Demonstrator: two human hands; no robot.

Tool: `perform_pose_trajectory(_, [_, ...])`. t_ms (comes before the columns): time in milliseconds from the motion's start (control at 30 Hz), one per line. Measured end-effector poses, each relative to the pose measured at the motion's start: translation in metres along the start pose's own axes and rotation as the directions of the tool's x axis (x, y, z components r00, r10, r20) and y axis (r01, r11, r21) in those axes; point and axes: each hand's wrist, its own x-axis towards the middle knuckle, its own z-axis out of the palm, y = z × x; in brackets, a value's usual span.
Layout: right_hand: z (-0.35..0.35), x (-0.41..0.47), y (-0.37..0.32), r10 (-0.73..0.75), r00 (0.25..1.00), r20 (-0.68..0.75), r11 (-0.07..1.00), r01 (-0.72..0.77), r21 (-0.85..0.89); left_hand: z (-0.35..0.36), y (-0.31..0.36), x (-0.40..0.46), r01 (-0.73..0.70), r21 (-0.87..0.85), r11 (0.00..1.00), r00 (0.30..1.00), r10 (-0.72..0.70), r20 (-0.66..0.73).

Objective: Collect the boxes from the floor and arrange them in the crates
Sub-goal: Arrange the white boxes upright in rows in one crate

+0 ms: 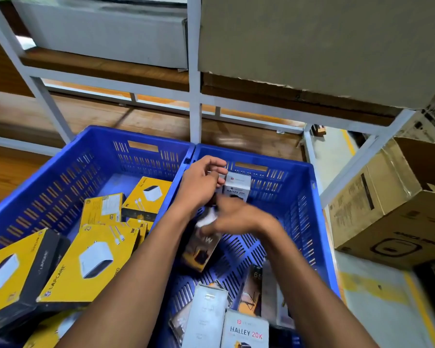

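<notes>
Mid-arranging step, judged: boxes already off the floor, now being stood up in the right blue crate (309, 194). Left hand (201, 183) curled at the top edge of an upright white "HALLEY 20K" box (237, 188), near the crate's far wall; thumb and fingers seem to pinch it, contact partly hidden. Right hand (232, 217) blurred by motion, just below that box, fingers spread loosely over a dark box with yellow print (201, 249) leaning on the crate floor; grip or mere touch — cannot tell. Hands close together, almost overlapping.

Next move, likely: seat the white box square against the far wall, then bring the dark box up beside it. Calls for keeping the upright box from tipping while the other hand lifts.

More small boxes lying loose at the near end of the right crate: a second HALLEY 20K box (246, 331), a grey box (206, 315). Left blue crate (43, 187) touching the right one, holding yellow-and-black LAPCARE charger boxes (86, 267), jumbled flat and tilted.

Materials: crates hard moulded plastic, slotted walls and floor, cut-out handles. Boxes thin printed cardboard, glossy, sharp-cornered, probably light. Brown corrugated carton (387, 209) to the right, flap open. White metal rack (195, 96) behind, wooden shelves.
</notes>
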Motion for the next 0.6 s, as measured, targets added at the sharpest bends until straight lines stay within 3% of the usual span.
perform_pose_trajectory(100, [-0.026,-0.004,0.036,0.148,0.979,-0.137,0.888,-0.071,0.455,0.002,0.004,-0.002,0.010,-0.045,0.999,1.000,-0.009,0.015])
perform_pose_trajectory(233, [-0.050,-0.002,0.064,0.337,0.918,-0.210,0.651,-0.066,0.756,0.002,0.002,0.001,0.022,-0.048,0.999,0.999,-0.020,0.032])
perform_pose_trajectory(433, [-0.058,-0.007,0.075,0.485,0.857,-0.173,0.421,-0.055,0.905,0.004,0.003,-0.004,0.000,-0.016,1.000,0.969,0.004,0.248])
perform_pose_trajectory(600, [-0.059,-0.009,0.071,0.441,0.892,-0.100,0.247,-0.014,0.969,0.003,0.005,-0.011,-0.062,0.049,0.997,0.946,0.044,0.320])
